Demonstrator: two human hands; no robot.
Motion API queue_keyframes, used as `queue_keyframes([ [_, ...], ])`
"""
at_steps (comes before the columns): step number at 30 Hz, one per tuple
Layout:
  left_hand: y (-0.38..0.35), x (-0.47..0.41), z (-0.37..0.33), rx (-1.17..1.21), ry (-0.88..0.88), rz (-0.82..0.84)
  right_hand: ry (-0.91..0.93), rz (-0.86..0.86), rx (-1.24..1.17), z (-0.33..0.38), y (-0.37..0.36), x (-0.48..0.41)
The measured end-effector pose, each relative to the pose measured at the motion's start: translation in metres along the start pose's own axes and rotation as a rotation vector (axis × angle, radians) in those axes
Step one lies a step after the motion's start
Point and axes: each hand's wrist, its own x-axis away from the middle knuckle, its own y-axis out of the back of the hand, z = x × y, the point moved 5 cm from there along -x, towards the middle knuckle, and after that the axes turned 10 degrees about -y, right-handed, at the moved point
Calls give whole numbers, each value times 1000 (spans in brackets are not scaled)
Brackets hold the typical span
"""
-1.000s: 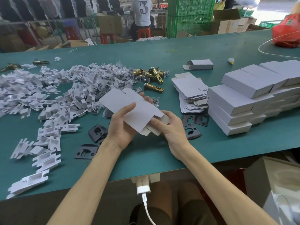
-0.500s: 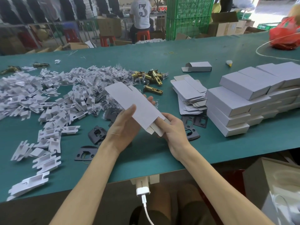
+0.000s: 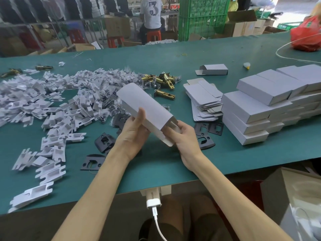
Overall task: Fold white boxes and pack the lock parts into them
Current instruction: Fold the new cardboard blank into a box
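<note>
Both hands hold one white box above the green table. The box is opened into a long tube, tilted away to the upper left. My left hand grips its side, thumb on top. My right hand pinches the flaps at its near end. A stack of flat white box blanks lies to the right. Brass latch parts sit behind the box. Black strike plates lie under and beside my hands.
Closed white boxes are stacked at the right. A wide heap of white card inserts covers the left. One folded box lies further back. A red bag and white cable are at far right. A person sits behind the table.
The flat blank has been squeezed open into a tube and turned more upright. My right hand has shifted onto the near end flaps.
</note>
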Motion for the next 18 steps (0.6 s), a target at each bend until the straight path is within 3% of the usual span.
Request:
queue_keyframes([
  [3,12,-3,5,-6,-21,-228,67,48,121,1,-6,1],
  [6,22,-5,7,-16,-22,-329,108,67,195,2,-10,1],
  [12,7,1,6,-252,-30,-180,96,-105,64,1,5,1],
  [18,7,1,3,-149,-23,-230,117,-61,109,3,1,3],
])
